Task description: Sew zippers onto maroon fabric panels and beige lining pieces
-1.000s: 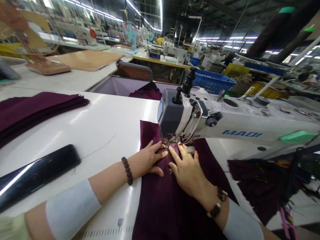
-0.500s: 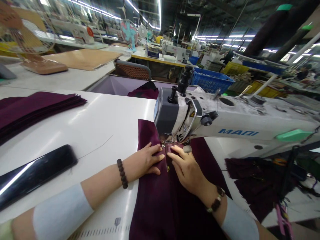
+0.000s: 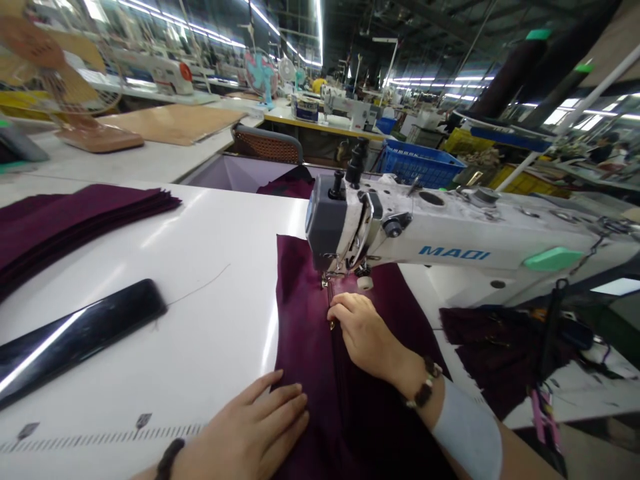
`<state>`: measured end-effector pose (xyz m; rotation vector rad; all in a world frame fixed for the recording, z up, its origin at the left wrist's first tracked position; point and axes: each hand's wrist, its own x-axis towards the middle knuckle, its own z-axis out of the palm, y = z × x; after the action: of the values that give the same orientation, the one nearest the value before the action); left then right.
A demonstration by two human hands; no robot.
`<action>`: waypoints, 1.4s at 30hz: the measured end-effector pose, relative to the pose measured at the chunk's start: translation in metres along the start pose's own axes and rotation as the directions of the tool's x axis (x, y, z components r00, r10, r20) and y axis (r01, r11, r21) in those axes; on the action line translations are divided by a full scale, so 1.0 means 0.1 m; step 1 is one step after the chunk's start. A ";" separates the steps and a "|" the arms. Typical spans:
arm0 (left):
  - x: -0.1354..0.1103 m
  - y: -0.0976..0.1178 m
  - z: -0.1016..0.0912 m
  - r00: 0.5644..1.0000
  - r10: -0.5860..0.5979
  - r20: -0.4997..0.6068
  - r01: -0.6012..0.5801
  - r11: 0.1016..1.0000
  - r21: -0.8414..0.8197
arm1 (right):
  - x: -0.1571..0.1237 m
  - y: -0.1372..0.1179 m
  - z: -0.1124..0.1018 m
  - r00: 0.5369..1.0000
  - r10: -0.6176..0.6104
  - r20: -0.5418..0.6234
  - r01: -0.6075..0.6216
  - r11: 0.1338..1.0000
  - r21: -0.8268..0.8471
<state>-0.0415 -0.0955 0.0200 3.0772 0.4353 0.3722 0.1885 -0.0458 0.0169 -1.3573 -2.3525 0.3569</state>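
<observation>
A dark maroon fabric piece [image 3: 305,333] lies under the needle area of a white sewing machine [image 3: 445,233]. A zipper [image 3: 336,360] runs lengthwise down it, with a small gold zipper pull [image 3: 332,325]. My right hand [image 3: 367,333] is bent over the zipper just in front of the presser foot [image 3: 325,283], thumb and fingers closed on it beside the pull. My left hand [image 3: 260,420] rests flat on the fabric's left edge near the bottom of the view, fingers stretched and holding nothing.
A maroon fabric stack [image 3: 85,220] and a glossy black long object [image 3: 85,333] lie on the white table at left. More maroon pieces [image 3: 490,353] and pink-handled scissors [image 3: 545,417] are at right. Behind stand a blue crate [image 3: 423,163] and a fan [image 3: 65,80].
My left hand has moved back from the presser foot to the fabric's lower left edge. My right hand's fingers have drawn together at the zipper, and its pull sits slightly closer to the machine.
</observation>
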 end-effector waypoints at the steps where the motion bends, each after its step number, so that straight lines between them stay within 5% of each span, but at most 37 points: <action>1: 0.00 0.01 -0.02 0.997 -0.002 -0.074 0.000 1.000 -0.029 | 0.01 -0.01 0.00 1.000 0.013 0.003 -0.013 1.000 0.001; 5: 0.03 0.00 -0.16 0.960 -0.033 -0.279 0.003 0.994 -0.108 | 0.02 -0.03 -0.03 0.999 0.040 0.030 -0.039 0.999 -0.016; 11: 0.10 -0.02 -0.27 0.936 0.025 -0.351 -0.026 1.000 0.001 | 0.04 -0.01 -0.06 0.997 -0.003 0.079 0.004 1.000 -0.004; 20: 0.05 -0.11 -0.14 0.955 0.033 -0.293 -0.056 0.996 -0.070 | -0.06 0.10 -0.03 1.000 -0.006 -0.020 0.011 0.964 0.265; 26: 0.05 -0.29 -0.06 0.974 -0.036 -0.224 0.028 0.999 -0.039 | -0.12 0.09 0.02 0.999 0.028 -0.034 -0.018 0.963 0.269; 30: 0.13 -0.46 -0.04 0.993 -0.063 -0.099 0.065 0.998 0.018 | -0.11 0.04 0.09 0.986 0.133 -0.103 -0.127 0.990 0.066; 34: 0.23 -0.71 0.00 0.996 -0.094 -0.010 0.094 0.995 0.019 | -0.01 0.06 0.05 0.984 0.176 -0.032 -0.179 0.976 -0.123; 42: 0.53 -1.19 0.12 0.996 -0.083 -0.032 0.085 0.995 0.049 | 0.14 0.17 0.07 0.965 0.250 -0.084 -0.263 0.932 -0.249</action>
<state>-0.0222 0.0337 0.0155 3.0923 0.5820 0.4125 0.1919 -0.0250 0.0066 -1.7822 -2.2415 0.0860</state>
